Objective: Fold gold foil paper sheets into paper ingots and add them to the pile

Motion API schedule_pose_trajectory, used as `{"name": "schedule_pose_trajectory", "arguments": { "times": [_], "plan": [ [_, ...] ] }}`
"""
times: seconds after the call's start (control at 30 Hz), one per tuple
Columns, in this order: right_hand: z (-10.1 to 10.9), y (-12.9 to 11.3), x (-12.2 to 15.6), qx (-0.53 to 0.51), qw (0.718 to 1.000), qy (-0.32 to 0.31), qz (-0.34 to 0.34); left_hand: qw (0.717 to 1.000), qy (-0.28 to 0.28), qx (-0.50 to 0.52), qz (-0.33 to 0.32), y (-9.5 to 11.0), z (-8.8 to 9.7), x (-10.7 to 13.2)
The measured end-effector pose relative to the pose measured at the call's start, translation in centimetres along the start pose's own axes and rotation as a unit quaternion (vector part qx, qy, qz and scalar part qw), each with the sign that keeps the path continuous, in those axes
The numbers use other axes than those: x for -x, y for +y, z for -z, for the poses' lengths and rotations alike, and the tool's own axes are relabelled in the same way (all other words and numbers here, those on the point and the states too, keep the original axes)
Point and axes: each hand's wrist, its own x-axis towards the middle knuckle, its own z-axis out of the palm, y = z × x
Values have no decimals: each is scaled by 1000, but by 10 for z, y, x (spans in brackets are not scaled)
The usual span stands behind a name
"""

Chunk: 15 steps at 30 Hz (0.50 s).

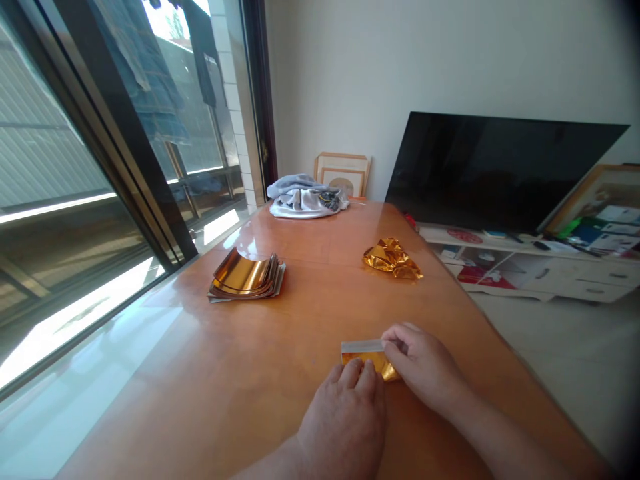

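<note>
A small folded sheet of gold foil [367,360] lies on the orange wooden table [200,373] near the front, its silver-white back showing along the upper fold. My right hand [425,367] pinches that folded edge between thumb and fingers. My left hand [345,427] rests just below, its fingertips pressing on the foil's lower edge. Farther up the table sits a stack of curling gold foil sheets [246,277], and to its right lies a crumpled ball of gold foil [393,260]. Neither hand touches these.
A bundled grey and white cloth [305,198] lies at the table's far end, with picture frames [343,173] behind it. A tall window [100,133] runs along the left side. A dark screen [500,170] stands on a white cabinet [530,267] beyond the right edge.
</note>
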Motion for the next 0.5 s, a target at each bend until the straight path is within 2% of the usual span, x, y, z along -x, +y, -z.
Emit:
{"name": "schedule_pose_trajectory", "arguments": {
  "times": [0.3, 0.43, 0.5],
  "plan": [
    [4, 5, -1, -68, 998, 12, -3, 1000, -1, 17, -10, -3, 3, 0],
    [21, 6, 3, -64, 997, 50, -6, 999, -28, 42, -10, -4, 9, 0],
    [33, 0, 8, -50, 998, 45, 6, 998, -37, 48, -6, -5, 12, -1]
  ]
}}
